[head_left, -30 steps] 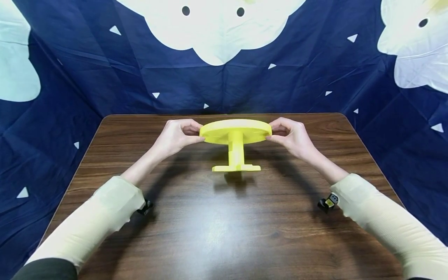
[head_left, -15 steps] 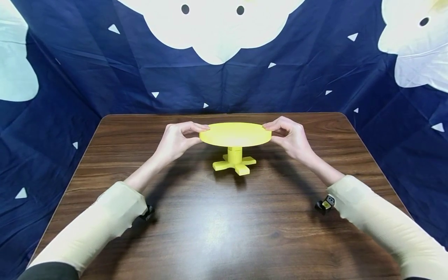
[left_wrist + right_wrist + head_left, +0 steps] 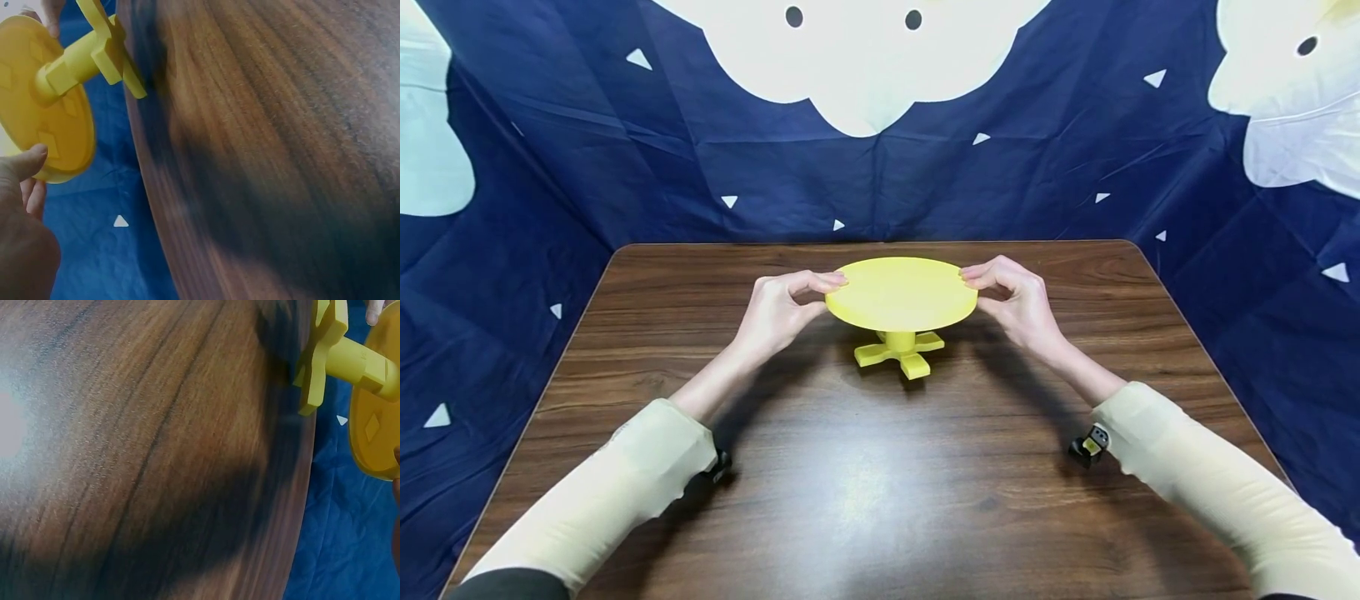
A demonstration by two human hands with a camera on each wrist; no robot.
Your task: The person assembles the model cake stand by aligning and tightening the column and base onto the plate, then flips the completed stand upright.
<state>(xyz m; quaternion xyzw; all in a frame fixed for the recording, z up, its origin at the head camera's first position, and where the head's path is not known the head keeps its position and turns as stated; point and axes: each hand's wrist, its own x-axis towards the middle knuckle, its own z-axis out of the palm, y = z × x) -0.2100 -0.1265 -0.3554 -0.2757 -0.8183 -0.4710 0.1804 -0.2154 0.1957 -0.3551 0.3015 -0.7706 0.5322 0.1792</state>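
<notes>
Between my two hands is a yellow toy table [image 3: 901, 293] with a round top, a short pedestal and a cross-shaped foot [image 3: 901, 353]. Its top leans toward me in the head view, and the foot sits close over the wooden surface. My left hand [image 3: 777, 312] pinches the left rim, fingers on top and thumb below. On the opposite rim, my right hand [image 3: 1017, 304] pinches in the same way. The left wrist view shows the underside of the toy table [image 3: 69, 128], with raised squarish patches, and my left thumb against it. My right hand is mostly cut off in the right wrist view.
A dark wood-grain tabletop [image 3: 865, 467] with rounded far corners lies under my arms. Behind and beside it hangs navy cloth [image 3: 790, 175] with white cloud shapes and small triangles. Small black devices [image 3: 1088, 446] hang at both cuffs.
The toy table has tilted toward me: its underside showed a second ago, and now its upper face does. My fingers have come onto the upper face, and both hands have shifted slightly.
</notes>
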